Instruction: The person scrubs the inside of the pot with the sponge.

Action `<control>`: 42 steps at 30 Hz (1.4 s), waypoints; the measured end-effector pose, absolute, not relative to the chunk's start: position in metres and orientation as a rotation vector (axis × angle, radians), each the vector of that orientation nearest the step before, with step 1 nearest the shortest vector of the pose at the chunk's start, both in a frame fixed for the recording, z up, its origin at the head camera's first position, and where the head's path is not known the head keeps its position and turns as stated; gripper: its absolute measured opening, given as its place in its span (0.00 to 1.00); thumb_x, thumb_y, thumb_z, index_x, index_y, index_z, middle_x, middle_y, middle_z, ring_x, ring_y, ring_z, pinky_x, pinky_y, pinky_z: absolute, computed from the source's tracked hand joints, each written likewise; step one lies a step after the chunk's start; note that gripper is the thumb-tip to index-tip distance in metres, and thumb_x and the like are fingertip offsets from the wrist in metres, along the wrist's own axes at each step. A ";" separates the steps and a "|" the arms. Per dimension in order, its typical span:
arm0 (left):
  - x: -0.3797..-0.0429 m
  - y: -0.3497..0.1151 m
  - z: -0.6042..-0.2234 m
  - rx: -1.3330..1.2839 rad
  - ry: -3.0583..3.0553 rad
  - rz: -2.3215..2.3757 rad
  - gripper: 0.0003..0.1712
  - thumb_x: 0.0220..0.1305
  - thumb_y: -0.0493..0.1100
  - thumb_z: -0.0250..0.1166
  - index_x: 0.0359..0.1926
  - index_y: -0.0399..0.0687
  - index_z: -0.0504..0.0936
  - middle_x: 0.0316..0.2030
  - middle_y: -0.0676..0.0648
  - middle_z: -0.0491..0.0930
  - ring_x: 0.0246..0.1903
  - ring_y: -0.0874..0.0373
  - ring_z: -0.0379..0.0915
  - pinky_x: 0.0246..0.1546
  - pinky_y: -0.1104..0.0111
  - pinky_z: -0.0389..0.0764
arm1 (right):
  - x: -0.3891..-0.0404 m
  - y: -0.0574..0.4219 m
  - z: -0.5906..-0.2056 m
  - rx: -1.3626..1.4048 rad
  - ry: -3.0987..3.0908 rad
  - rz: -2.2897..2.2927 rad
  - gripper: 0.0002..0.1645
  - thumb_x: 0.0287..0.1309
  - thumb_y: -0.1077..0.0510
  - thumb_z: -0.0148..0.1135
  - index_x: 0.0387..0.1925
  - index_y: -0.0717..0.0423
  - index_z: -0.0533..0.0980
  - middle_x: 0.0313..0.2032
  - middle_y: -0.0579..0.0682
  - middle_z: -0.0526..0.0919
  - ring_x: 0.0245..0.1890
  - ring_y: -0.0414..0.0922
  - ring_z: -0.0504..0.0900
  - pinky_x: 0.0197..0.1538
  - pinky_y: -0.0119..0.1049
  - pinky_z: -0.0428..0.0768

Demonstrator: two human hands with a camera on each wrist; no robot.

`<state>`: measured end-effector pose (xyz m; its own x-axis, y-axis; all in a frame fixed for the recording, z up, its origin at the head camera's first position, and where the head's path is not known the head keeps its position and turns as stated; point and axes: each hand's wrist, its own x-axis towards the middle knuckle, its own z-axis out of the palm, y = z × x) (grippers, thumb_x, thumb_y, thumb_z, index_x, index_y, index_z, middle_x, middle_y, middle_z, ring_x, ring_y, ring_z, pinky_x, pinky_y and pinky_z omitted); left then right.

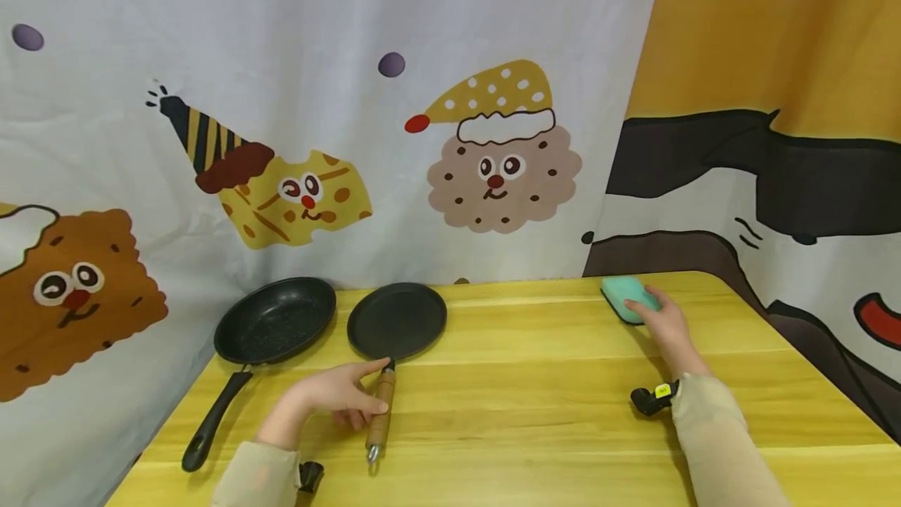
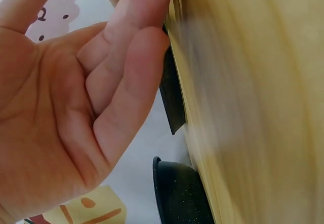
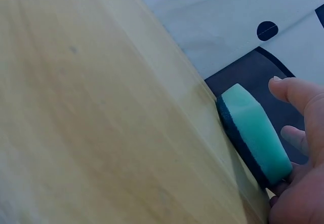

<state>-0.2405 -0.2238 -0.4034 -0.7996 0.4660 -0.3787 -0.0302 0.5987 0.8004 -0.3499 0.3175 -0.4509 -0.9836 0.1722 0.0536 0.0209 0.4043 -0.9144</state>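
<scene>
A black flat round pan lies on the table with its wooden handle toward me. My left hand is at this handle, thumb and forefinger spread around it, not closed on it. In the left wrist view, the left palm shows with the fingers partly bent. On the right, a teal sponge with a dark underside lies near the back edge. My right hand reaches over it, thumb and forefinger apart. The right wrist view shows the sponge beside the spread fingers; some lower fingers are hidden behind it.
A deeper black frying pan stands at the left, its black handle pointing toward me. The yellow wooden table ends at a printed cartoon curtain behind it. Small black devices are strapped at both wrists.
</scene>
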 end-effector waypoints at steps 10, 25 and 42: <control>-0.233 -0.213 -0.400 0.325 2.293 1.050 0.54 0.63 0.48 0.67 0.77 0.40 0.41 0.22 0.44 0.83 0.23 0.47 0.81 0.21 0.60 0.80 | -0.354 0.321 -0.451 -0.168 -2.605 1.510 0.52 0.66 0.41 0.57 0.75 0.63 0.43 0.72 0.71 0.43 0.69 0.70 0.46 0.66 0.64 0.54; -0.232 -0.212 -0.404 0.372 2.201 1.097 0.60 0.62 0.43 0.69 0.75 0.35 0.32 0.21 0.40 0.82 0.22 0.46 0.81 0.26 0.55 0.83 | -0.363 0.335 -0.442 0.001 -2.819 1.276 0.57 0.62 0.39 0.61 0.74 0.69 0.44 0.69 0.76 0.47 0.66 0.73 0.51 0.62 0.65 0.60; -0.237 -0.201 -0.394 0.422 2.190 1.040 0.59 0.64 0.41 0.67 0.74 0.31 0.29 0.21 0.40 0.82 0.21 0.47 0.80 0.25 0.59 0.82 | -0.367 0.316 -0.439 -0.125 -2.872 1.053 0.49 0.64 0.42 0.58 0.72 0.68 0.52 0.66 0.76 0.55 0.62 0.74 0.58 0.56 0.68 0.63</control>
